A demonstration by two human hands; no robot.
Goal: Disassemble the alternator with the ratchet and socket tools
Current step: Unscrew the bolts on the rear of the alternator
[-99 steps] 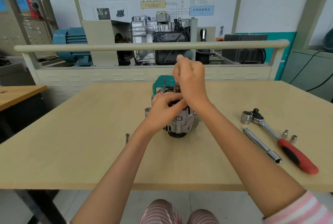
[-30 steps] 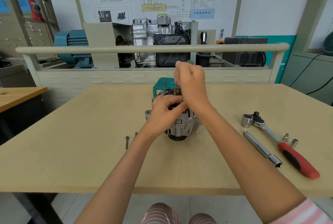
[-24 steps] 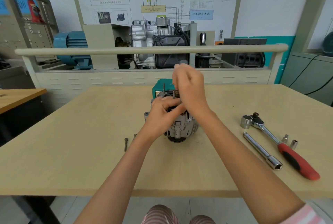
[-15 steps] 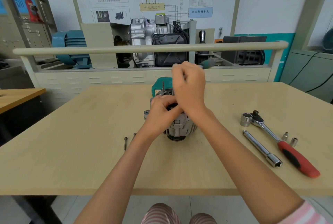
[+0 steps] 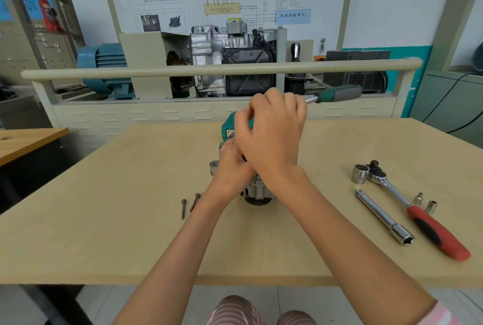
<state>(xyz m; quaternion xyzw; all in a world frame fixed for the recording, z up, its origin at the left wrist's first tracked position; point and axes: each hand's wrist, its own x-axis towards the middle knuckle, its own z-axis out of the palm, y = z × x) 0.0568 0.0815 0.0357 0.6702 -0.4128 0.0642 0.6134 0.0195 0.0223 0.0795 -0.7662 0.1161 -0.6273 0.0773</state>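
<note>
The grey metal alternator (image 5: 257,190) stands on the wooden table (image 5: 104,220), mostly hidden behind my hands. My left hand (image 5: 231,168) grips its upper body. My right hand (image 5: 271,131) is above it, fingers curled round the head end of a ratchet with a green and grey handle (image 5: 339,93) that sticks out to the right. A second ratchet with a red handle (image 5: 428,225) and a large socket (image 5: 360,173) on its head lies on the right of the table.
A chrome extension bar (image 5: 383,217) and two small sockets (image 5: 424,203) lie by the red ratchet. Two long bolts (image 5: 188,204) lie left of the alternator. A green object (image 5: 228,126) sits behind it. A railed display bench (image 5: 222,70) with an engine stands behind the table.
The green-handled ratchet has swung out to the right in my right hand, its handle now plainly in view. My left hand has stayed on the alternator.
</note>
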